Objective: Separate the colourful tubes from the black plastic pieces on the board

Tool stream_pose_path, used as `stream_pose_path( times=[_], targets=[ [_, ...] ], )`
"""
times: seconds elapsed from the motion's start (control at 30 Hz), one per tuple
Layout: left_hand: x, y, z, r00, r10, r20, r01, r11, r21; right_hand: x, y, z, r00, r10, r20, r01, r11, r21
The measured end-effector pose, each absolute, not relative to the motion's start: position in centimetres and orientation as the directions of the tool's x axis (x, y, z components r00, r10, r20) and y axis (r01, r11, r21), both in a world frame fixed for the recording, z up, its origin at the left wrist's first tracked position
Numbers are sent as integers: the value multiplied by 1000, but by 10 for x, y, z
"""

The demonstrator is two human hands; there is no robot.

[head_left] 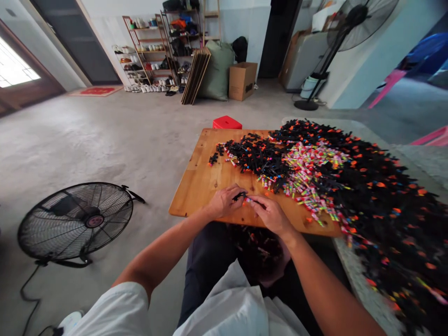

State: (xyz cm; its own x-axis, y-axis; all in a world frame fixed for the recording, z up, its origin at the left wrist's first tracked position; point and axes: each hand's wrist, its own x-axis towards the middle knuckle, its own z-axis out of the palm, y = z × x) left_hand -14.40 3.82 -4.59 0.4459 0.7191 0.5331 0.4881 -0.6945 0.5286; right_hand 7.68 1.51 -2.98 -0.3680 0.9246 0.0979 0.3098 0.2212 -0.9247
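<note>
My left hand (224, 201) is closed on a small black plastic piece (239, 196) above the near edge of the wooden table (196, 186). Close beside it, the fingers of my right hand (272, 214) pinch a thin dark piece (258, 203). A small bit of pink and blue shows between the two hands; whether the held parts are joined I cannot tell. Beyond my hands lies a heap of black plastic pieces (257, 156) with orange and blue bits. Right of it are many small pink, white and yellow tubes (308, 170).
A larger black pile with orange tips (395, 200) covers the pale surface at right. Below the table edge, a container of dark pieces (261, 249) sits between my legs. A floor fan (94, 221) stands left, a red stool (227, 122) behind the table.
</note>
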Motion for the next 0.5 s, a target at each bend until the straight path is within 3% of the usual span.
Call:
stream_pose_path(
  times=[0.3, 0.5],
  targets=[
    [-143, 30, -34, 539, 720, 438, 527, -693, 491, 81, 10, -7, -360, 928, 96, 348, 230, -909],
    [-146, 31, -21, 635, 708, 309, 578, -701, 417, 86, 13, -10, -397, 917, -38, 343, 109, -933]
  ],
)
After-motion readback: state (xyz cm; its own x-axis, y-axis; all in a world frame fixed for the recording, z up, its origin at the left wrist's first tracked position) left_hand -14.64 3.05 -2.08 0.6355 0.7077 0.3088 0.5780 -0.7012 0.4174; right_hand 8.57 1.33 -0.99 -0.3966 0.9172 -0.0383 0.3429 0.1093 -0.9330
